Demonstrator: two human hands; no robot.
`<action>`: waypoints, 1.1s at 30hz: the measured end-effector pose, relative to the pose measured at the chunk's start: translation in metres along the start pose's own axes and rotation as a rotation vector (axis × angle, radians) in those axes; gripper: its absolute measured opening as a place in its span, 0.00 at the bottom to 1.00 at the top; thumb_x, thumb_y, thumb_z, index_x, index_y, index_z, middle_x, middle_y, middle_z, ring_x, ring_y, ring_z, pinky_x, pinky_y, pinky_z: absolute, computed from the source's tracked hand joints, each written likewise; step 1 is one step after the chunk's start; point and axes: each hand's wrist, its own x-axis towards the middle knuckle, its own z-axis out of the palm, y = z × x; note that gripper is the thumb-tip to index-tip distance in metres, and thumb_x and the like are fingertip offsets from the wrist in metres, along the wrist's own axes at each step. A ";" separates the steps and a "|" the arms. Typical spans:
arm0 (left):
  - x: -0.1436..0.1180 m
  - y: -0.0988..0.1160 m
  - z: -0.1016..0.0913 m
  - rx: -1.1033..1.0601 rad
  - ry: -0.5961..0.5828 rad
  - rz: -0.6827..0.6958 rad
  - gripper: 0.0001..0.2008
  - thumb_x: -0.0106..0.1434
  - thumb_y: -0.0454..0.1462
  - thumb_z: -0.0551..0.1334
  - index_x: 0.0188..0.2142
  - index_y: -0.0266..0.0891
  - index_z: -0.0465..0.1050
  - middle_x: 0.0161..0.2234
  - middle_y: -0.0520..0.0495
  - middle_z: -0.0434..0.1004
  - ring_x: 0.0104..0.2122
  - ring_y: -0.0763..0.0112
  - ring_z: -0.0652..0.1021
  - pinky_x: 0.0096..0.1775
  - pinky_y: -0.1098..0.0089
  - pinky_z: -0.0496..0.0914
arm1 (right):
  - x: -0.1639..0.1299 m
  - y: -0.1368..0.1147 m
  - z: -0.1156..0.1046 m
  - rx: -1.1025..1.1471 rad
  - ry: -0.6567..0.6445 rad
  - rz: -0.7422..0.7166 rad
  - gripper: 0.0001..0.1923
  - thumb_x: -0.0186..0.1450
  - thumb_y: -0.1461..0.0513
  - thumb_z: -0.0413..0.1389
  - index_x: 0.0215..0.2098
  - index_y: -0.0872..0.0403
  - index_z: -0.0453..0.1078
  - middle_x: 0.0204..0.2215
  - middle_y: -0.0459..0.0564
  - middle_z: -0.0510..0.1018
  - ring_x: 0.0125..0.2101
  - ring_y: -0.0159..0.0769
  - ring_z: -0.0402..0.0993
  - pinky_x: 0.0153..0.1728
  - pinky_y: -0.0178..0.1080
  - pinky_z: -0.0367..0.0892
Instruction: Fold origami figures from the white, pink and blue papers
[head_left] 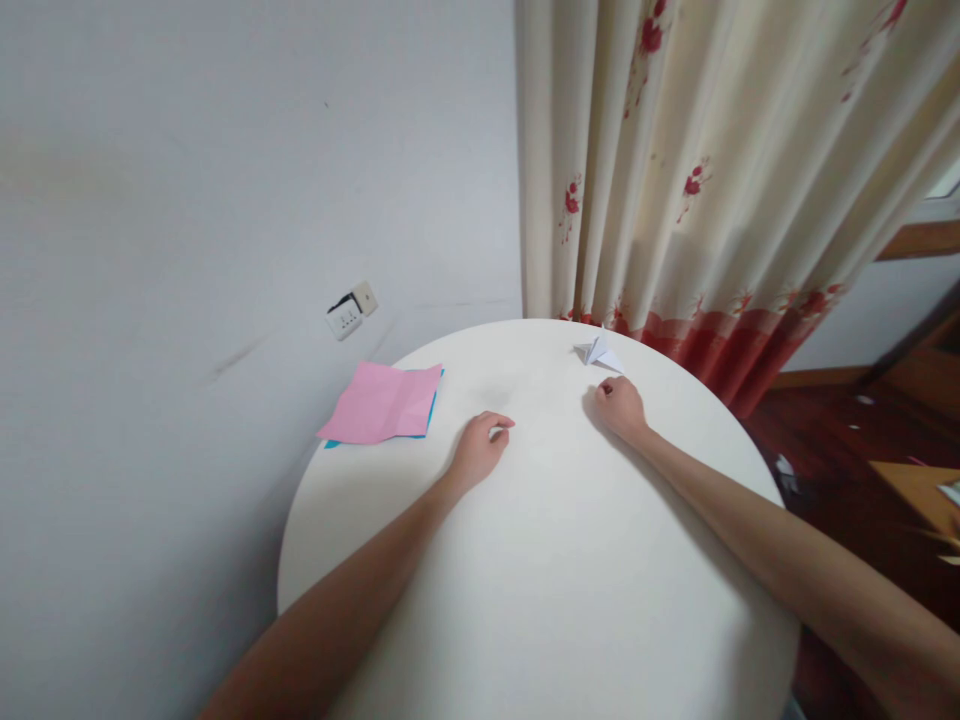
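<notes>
Round white table (540,600) under both my forearms. Pink paper sheets (382,402) far left. My left hand (480,450) and right hand (621,408) rest loosely curled, holding nothing. Tiny folded white paper model (598,353) just beyond the right one; looks featherlight and crushable, so I'd pinch a stiff folded edge.

Round table (540,580), centre of frame: looking smooth and matt, off-white, material not determinable. Pink sheet (381,402), left of centre: showing as matt paper with creases, lying over a blue sheet (433,405), also paper. Small white folded piece (598,352), upper centre: appearing as thin matt paper. Curtain (720,170), upper right: hanging as soft pleated cloth. Floor (832,440), right edge: reading as glossy dark wood. Wall (225,200): looking matt, scuffed.
</notes>
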 end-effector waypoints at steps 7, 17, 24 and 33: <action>-0.001 0.002 -0.001 0.072 -0.033 0.065 0.10 0.60 0.28 0.59 0.37 0.41 0.76 0.39 0.48 0.79 0.43 0.65 0.77 0.51 0.62 0.68 | -0.053 -0.063 0.002 -0.120 -0.165 -0.108 0.10 0.66 0.61 0.50 0.39 0.55 0.72 0.40 0.60 0.76 0.42 0.48 0.69 0.42 0.46 0.60; -0.004 0.005 -0.004 0.091 -0.075 0.109 0.09 0.60 0.28 0.60 0.38 0.41 0.75 0.40 0.48 0.79 0.44 0.65 0.76 0.52 0.60 0.67 | -0.088 -0.075 -0.017 -0.038 -0.325 -0.236 0.17 0.65 0.61 0.52 0.53 0.51 0.69 0.55 0.56 0.69 0.55 0.47 0.60 0.52 0.45 0.56; -0.006 0.009 -0.007 0.095 -0.111 0.128 0.10 0.61 0.29 0.60 0.40 0.41 0.75 0.42 0.47 0.78 0.46 0.64 0.76 0.54 0.59 0.66 | -0.084 -0.076 -0.019 -0.021 -0.372 -0.259 0.19 0.66 0.60 0.52 0.54 0.52 0.70 0.58 0.56 0.68 0.57 0.47 0.60 0.53 0.46 0.57; -0.007 0.009 -0.010 0.126 -0.163 0.171 0.10 0.62 0.31 0.61 0.43 0.41 0.75 0.45 0.47 0.78 0.48 0.63 0.75 0.54 0.59 0.65 | -0.081 -0.071 -0.020 -0.025 -0.359 -0.260 0.18 0.66 0.60 0.52 0.53 0.53 0.70 0.56 0.56 0.69 0.56 0.47 0.62 0.52 0.46 0.59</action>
